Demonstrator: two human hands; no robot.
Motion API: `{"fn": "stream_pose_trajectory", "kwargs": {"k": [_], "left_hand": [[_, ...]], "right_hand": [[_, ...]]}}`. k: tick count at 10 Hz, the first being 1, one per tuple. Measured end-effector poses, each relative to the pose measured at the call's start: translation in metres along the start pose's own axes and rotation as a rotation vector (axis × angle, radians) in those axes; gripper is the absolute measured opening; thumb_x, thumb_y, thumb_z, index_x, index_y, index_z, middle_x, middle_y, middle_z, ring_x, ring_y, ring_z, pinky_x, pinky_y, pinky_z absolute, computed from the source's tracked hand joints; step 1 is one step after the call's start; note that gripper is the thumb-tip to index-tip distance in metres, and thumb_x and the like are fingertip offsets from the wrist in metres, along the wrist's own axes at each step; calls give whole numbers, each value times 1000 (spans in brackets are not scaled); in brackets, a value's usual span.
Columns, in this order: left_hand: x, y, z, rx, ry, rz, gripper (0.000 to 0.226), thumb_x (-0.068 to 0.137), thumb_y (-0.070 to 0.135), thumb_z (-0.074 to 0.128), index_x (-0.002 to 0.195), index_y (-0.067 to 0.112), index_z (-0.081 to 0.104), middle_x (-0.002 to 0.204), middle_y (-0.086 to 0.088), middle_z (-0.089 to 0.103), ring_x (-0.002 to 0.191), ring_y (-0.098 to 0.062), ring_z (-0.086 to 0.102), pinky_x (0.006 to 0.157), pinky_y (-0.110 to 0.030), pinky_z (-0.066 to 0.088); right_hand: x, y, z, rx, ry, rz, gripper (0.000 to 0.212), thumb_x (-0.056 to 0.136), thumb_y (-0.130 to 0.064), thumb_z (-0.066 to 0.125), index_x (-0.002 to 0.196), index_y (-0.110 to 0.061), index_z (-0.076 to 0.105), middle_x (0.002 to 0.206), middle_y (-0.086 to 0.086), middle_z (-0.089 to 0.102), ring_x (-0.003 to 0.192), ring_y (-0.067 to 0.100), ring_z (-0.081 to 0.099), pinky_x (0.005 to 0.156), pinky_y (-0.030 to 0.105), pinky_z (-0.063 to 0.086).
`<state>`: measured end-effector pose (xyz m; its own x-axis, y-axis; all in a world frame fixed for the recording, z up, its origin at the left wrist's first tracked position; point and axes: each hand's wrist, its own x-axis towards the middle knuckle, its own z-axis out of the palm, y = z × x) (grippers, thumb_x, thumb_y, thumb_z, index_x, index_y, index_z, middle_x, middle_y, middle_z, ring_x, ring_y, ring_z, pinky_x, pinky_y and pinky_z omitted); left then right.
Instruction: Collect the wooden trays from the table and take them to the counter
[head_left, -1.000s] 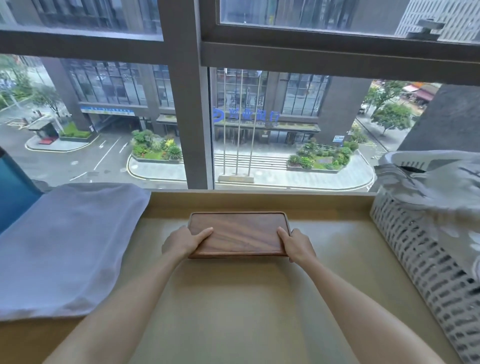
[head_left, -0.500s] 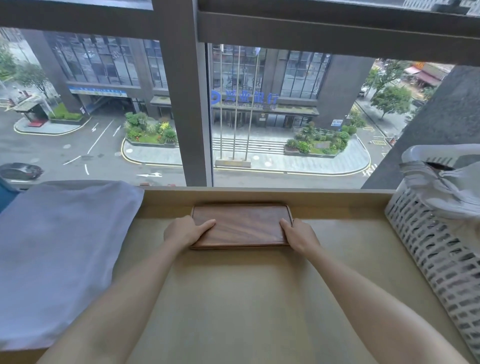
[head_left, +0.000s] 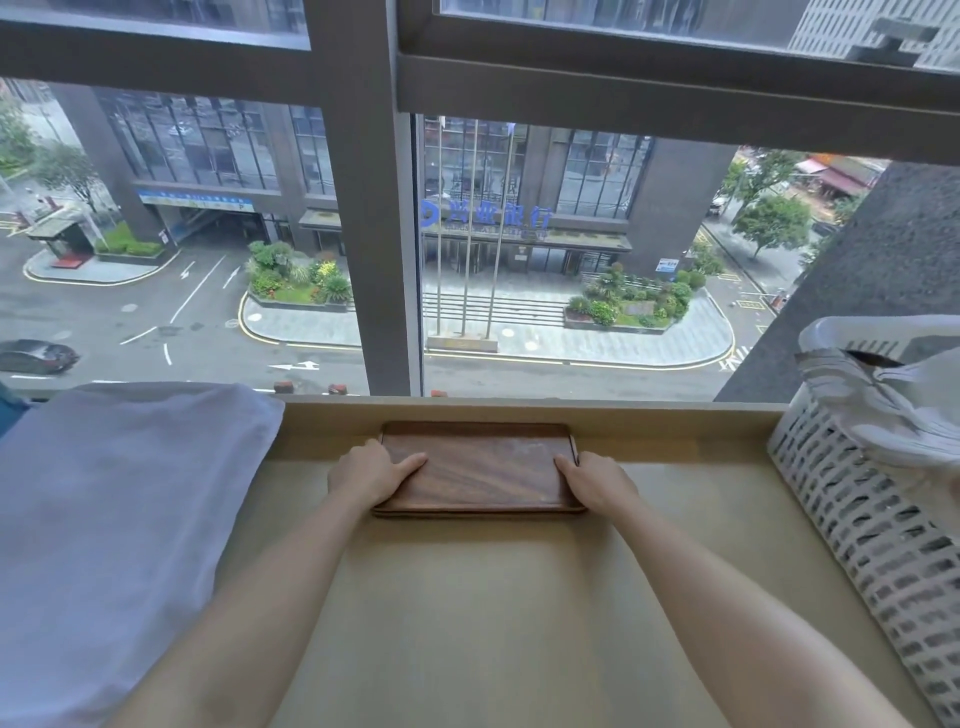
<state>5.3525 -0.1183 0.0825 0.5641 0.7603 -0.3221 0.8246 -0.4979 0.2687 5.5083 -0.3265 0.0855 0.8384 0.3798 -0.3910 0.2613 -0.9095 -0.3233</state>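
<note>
A stack of dark wooden trays (head_left: 480, 465) lies flat on the pale wooden counter (head_left: 493, 597) close to the window ledge. At the front edge two layered rims show, so I see at least two trays. My left hand (head_left: 371, 475) grips the stack's left end, thumb on top of the upper tray. My right hand (head_left: 597, 480) grips the right end the same way, thumb over the rim. The fingers of both hands are hidden under or beside the trays.
A folded pale lavender cloth (head_left: 104, 519) covers the counter's left side. A white perforated laundry basket (head_left: 872, 519) with white cloth in it stands at the right. A large window (head_left: 384, 208) with dark frames rises directly behind the trays.
The trays have shifted slightly away from me toward the window ledge, both hands still on their ends. My head has tilted, so the view sits a little differently.
</note>
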Motion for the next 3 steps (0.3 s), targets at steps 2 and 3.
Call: {"fn": "stream_pose_trajectory", "kwargs": {"k": [2,3], "left_hand": [[-4,-1,-3,-137,20,-25,60,91,52,37,125,3,45,129,-17,57,118,-34,53,90,-38,46],[-9,-6,-7,-183,83,10,51,95,44,32,123,4,44,129,-19,54,118,-35,52,91,-41,45]], "right_hand": [[-7,-10,-1,-14,-6,41,56,98,-43,25,132,-3,43,137,18,50,125,34,47,97,39,41],[-13,-12,1,-35,53,44,55,98,-43,24,134,-3,37,138,19,47,126,35,45,98,41,40]]}}
